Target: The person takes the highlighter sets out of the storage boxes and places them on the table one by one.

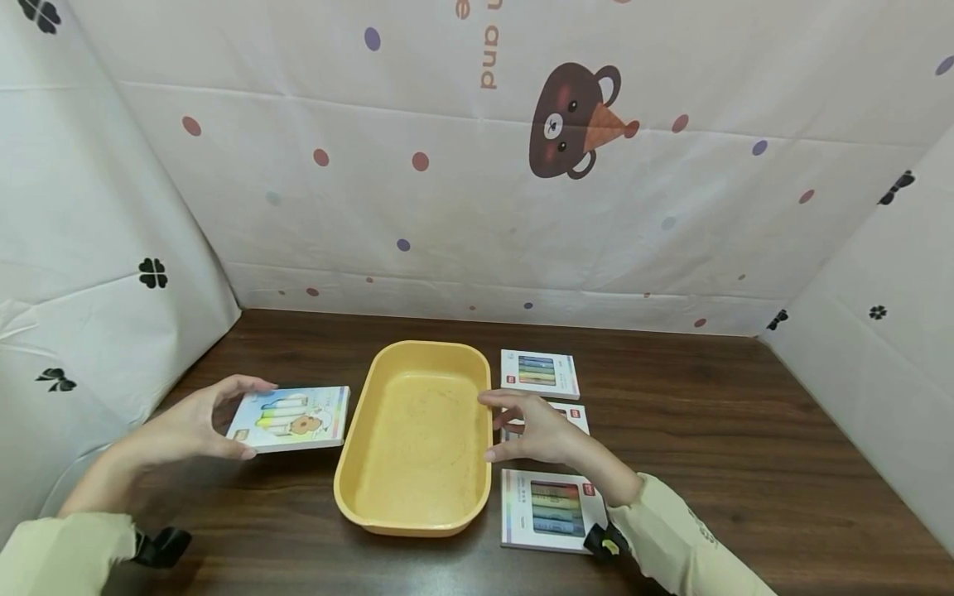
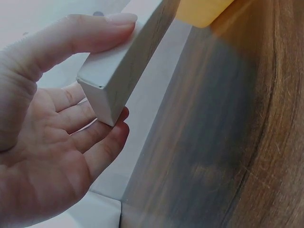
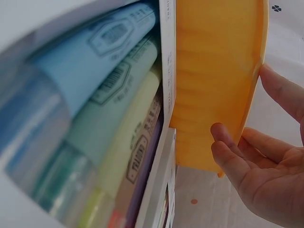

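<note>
My left hand holds the side of a flat box of highlighter pens, its cover printed with pens and a cartoon animal. In the left wrist view the thumb lies on one edge of the white box, with fingers beneath its corner. To the right of the box is a yellow plastic basin, with bare floor inside. My right hand touches the basin's right rim with its fingertips, fingers loosely bent. In the right wrist view some fingers lie close to the basin's outer wall.
Right of the basin three windowed pen boxes lie in a column: a far box, a middle box partly hidden by my right hand, and a near box. Patterned cloth stands behind the dark wooden table.
</note>
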`<control>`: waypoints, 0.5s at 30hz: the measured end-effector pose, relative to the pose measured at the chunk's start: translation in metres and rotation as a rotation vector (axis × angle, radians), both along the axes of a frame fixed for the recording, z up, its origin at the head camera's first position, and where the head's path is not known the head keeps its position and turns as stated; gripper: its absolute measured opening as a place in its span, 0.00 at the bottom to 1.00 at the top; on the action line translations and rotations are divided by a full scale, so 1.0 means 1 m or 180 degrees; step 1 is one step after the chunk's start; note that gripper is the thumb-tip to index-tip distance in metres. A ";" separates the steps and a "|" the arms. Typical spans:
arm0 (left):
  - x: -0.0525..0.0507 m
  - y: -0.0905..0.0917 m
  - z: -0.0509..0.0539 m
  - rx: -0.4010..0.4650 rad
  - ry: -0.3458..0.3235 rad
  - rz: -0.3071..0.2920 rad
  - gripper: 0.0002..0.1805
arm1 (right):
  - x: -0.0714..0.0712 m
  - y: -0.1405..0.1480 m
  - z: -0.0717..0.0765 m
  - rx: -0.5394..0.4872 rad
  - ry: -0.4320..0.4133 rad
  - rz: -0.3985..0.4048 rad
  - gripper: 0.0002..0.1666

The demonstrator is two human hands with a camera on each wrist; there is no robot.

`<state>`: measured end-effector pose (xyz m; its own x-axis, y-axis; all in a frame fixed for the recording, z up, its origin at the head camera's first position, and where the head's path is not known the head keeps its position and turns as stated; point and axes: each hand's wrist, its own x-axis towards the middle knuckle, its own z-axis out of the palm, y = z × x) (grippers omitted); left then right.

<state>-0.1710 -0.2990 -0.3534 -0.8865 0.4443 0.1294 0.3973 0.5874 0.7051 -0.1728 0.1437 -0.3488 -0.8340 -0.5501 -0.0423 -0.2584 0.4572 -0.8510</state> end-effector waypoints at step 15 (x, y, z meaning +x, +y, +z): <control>-0.016 0.007 0.001 -0.0310 -0.0228 0.0072 0.43 | 0.000 0.000 0.001 0.0002 0.0018 0.0008 0.42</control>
<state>-0.1874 -0.2922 -0.3521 -0.9019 0.4314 0.0224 0.3337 0.6628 0.6703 -0.1724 0.1434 -0.3482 -0.8329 -0.5521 -0.0379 -0.2642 0.4570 -0.8493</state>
